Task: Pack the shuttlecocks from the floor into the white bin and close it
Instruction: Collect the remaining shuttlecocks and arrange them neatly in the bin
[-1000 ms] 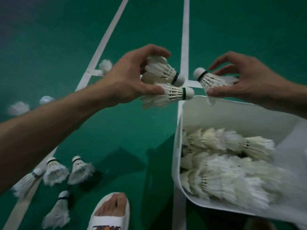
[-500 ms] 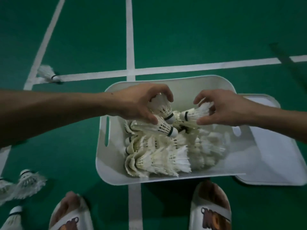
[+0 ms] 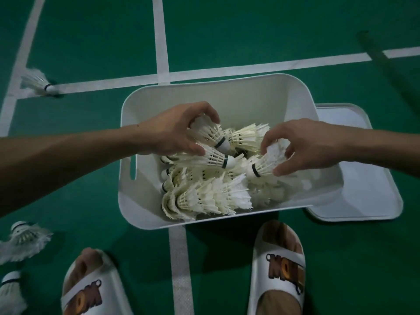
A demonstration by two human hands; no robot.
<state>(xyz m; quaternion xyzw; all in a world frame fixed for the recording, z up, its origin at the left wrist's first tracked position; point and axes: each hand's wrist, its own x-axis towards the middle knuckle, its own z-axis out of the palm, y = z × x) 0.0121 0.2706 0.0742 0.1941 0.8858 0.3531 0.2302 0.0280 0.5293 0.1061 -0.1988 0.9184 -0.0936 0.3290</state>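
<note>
- The left hand (image 3: 172, 133) holds two shuttlecocks (image 3: 210, 156) over the white bin (image 3: 227, 96), and the right hand (image 3: 304, 146) pinches one more.
- They look very light, with thin feathers that can snap, so a soft hold near the round tip seems best.
- A few more lie on the floor (image 3: 227, 42).

**White bin** (image 3: 227, 96): smooth moulded plastic with a faint satin sheen on the inner walls. **Lid** (image 3: 363, 189), right of the bin: the same smooth white plastic. **Shuttlecocks** (image 3: 211, 196) in the bin: matt white feathers, ribbed and frayed at the tips; smooth rounded white bases ringed by a dark band. **Floor** (image 3: 250, 30): green, matt, even. Its white lines (image 3: 179, 269) are slightly grainy. **Slippers** (image 3: 281, 264), near: smooth matt white, probably foam or rubber, with printed lettering.
</note>
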